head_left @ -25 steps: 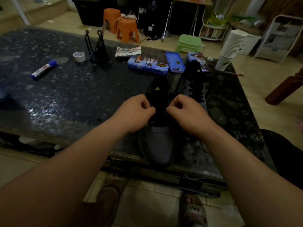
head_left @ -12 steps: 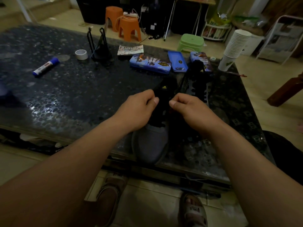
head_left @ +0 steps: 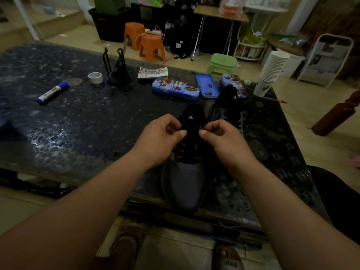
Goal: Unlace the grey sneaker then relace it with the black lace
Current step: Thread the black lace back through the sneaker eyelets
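The grey sneaker (head_left: 185,182) sits at the table (head_left: 78,123) edge, toe toward the person; left grip (head_left: 165,141) and right grip (head_left: 224,141) each pinch the black lace (head_left: 188,156) beside the tongue (head_left: 191,118); expect the lace to be limp and light; hold it near the tips.

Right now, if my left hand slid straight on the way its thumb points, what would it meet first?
Probably the right hand, whose thumb tip faces it across the black tongue of the grey sneaker. Depth is unclear, so it may brush the tongue first.

Two sneakers (head_left: 185,182) (head_left: 229,106), three blue tins (head_left: 175,90) (head_left: 207,88) (head_left: 232,82), one marker (head_left: 53,92) and one cup stack (head_left: 272,69) are sitting on the counter (head_left: 97,117); two orange stools (head_left: 134,34) (head_left: 152,47) and one green stool (head_left: 222,63) are standing beyond.
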`<state>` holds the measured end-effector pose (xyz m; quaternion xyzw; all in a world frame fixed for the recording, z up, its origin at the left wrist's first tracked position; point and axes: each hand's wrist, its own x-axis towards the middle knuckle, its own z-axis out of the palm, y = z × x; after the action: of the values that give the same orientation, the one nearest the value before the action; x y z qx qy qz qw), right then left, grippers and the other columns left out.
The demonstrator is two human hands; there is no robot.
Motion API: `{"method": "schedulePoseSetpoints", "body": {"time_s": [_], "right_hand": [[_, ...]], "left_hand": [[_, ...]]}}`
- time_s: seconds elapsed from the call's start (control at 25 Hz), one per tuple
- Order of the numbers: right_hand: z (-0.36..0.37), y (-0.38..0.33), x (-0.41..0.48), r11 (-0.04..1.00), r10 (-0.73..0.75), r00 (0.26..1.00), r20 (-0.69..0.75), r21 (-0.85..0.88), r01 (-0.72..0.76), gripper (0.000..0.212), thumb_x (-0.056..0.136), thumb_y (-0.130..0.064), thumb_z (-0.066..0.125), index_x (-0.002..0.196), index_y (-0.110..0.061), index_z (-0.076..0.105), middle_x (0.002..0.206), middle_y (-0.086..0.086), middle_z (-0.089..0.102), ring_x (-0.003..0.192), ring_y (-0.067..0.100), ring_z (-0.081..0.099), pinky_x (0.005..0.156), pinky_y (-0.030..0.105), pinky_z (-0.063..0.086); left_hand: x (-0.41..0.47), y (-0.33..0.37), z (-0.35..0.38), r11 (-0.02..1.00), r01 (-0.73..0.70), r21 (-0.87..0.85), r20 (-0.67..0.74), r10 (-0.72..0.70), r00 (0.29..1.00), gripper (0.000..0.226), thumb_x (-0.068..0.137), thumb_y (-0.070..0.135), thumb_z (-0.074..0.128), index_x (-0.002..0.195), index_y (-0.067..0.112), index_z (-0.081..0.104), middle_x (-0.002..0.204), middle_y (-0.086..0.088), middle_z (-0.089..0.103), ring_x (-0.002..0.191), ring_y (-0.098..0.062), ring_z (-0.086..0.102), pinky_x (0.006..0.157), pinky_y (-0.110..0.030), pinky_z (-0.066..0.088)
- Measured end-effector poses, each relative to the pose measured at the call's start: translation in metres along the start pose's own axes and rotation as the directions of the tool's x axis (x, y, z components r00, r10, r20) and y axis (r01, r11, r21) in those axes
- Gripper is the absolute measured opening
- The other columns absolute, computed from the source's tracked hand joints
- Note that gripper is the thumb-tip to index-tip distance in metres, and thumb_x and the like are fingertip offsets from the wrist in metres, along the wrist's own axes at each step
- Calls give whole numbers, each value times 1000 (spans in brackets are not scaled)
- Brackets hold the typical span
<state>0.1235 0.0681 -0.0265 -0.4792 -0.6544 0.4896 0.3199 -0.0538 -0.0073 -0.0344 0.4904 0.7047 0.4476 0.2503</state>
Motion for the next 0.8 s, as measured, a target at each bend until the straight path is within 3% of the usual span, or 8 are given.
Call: {"method": "schedulePoseSetpoints", "body": {"time_s": [0.12, 0.24, 0.4, 0.56, 0.68, 0.8], "right_hand": [[0, -3, -2, 994, -86, 996, -23, -63, 84, 7, 93, -25, 76, 92, -22, 69, 80, -2, 69, 69, 9, 61, 67, 30, 50], [-3, -7, -8, 949, -171, 984, 43, -262, 177, 8, 93, -30, 76, 93, -27, 68, 81, -9, 68, 71, -2, 61, 63, 16, 48], [1, -10, -5, 853, -253, 967, 40, -462, 243, 9, 92, -28, 74, 88, -26, 66, 86, -10, 64, 78, 2, 59, 65, 18, 45], [0, -14, 0, 855, -243, 968, 65, -456, 246, 11, 90, -29, 72, 88, -24, 62, 89, -9, 61, 79, 4, 57, 63, 22, 39], [2, -15, -1, 767, -302, 950, 77, -573, 290, 21, 88, -37, 74, 91, -25, 58, 90, -10, 55, 80, 7, 55, 62, 24, 41], [5, -15, 0, 727, -365, 929, 66, -603, 328, 14, 91, -32, 69, 87, -22, 60, 89, -5, 56, 78, 12, 55, 66, 32, 45]], "left_hand": [[-1, 2, 3, 995, -58, 86, -25, 60, 998, 12, 92, 27, 76, 93, 26, 65, 84, 5, 67, 74, -9, 61, 69, -27, 50], [0, 3, 1, 980, -102, 170, -12, 106, 994, 11, 93, 31, 74, 93, 30, 63, 91, 6, 64, 80, -8, 61, 68, -25, 47], [1, 3, 1, 961, -166, 222, 0, 170, 985, 10, 94, 29, 72, 92, 29, 62, 94, 4, 56, 82, -5, 55, 70, -21, 42], [4, -1, 1, 976, -146, 163, 18, 145, 989, 12, 95, 29, 70, 89, 31, 60, 88, 2, 56, 75, -9, 52, 67, -25, 39], [3, 1, 4, 982, -138, 133, 12, 137, 990, 12, 94, 27, 72, 90, 27, 60, 82, 6, 61, 72, -9, 55, 66, -28, 44], [1, 7, 5, 978, -138, 154, 22, 137, 990, 13, 94, 27, 72, 90, 26, 60, 80, 6, 62, 72, -7, 57, 64, -26, 46]]}}
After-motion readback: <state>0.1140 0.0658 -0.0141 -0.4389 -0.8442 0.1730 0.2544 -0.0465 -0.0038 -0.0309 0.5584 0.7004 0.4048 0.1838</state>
